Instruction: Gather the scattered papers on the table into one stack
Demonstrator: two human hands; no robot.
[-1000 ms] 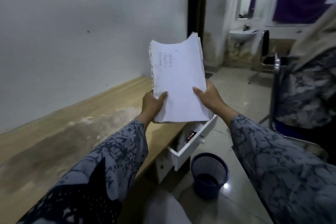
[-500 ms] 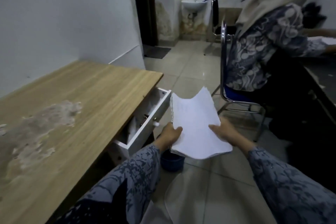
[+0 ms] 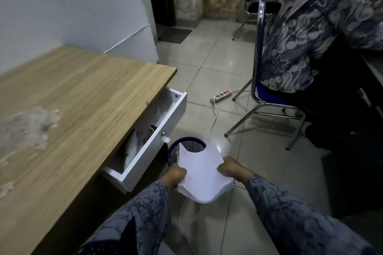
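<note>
I hold a stack of white papers (image 3: 202, 174) low in front of me, off the table and above the floor. My left hand (image 3: 175, 174) grips its left edge and my right hand (image 3: 229, 168) grips its right edge. The top edge of the stack is ragged and curls upward over a blue mesh bin (image 3: 176, 151). The wooden table (image 3: 72, 93) lies to my left, with no loose papers visible on it.
A white drawer (image 3: 153, 136) stands open under the table's front edge, with items inside. A power strip (image 3: 220, 95) and its cable lie on the tiled floor. A seated person (image 3: 306, 33) on a metal-framed chair (image 3: 267, 97) is at right.
The stack has come down from chest height over the table to low above the bin and floor. The view has swung right and downward, away from the wall.
</note>
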